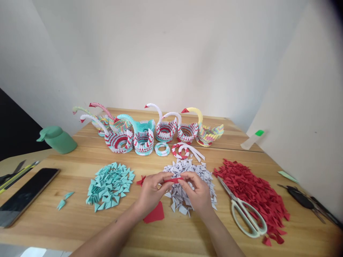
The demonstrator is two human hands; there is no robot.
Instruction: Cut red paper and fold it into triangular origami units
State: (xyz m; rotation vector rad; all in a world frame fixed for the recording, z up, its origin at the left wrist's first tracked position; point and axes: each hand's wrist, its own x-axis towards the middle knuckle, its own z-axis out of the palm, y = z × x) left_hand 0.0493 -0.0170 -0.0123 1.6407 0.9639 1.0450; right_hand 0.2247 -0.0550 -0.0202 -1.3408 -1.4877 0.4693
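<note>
Between my two hands is a small folded strip of red paper (pixel 175 180), held level above the pile of white paper triangles (pixel 184 207). My left hand (pixel 154 187) pinches its left end between thumb and forefinger. The right end is gripped the same way by my right hand (pixel 197 194). Under my left wrist lie flat red paper pieces (pixel 158 213), partly covered by the hand. A few folded red bits (pixel 140 181) sit just left of my left hand. Scissors with white handles (pixel 242 212) rest open to the right of my right hand.
Teal triangles (pixel 111 185) are heaped at left, red triangles (pixel 252 192) at right. Several folded-paper swans (pixel 119 141) stand behind, with a teal-white ring (pixel 162 149) before them. A phone (pixel 26 196) and green swan-shaped container (pixel 59 140) are far left; dark-handled cutters (pixel 300 197) lie far right.
</note>
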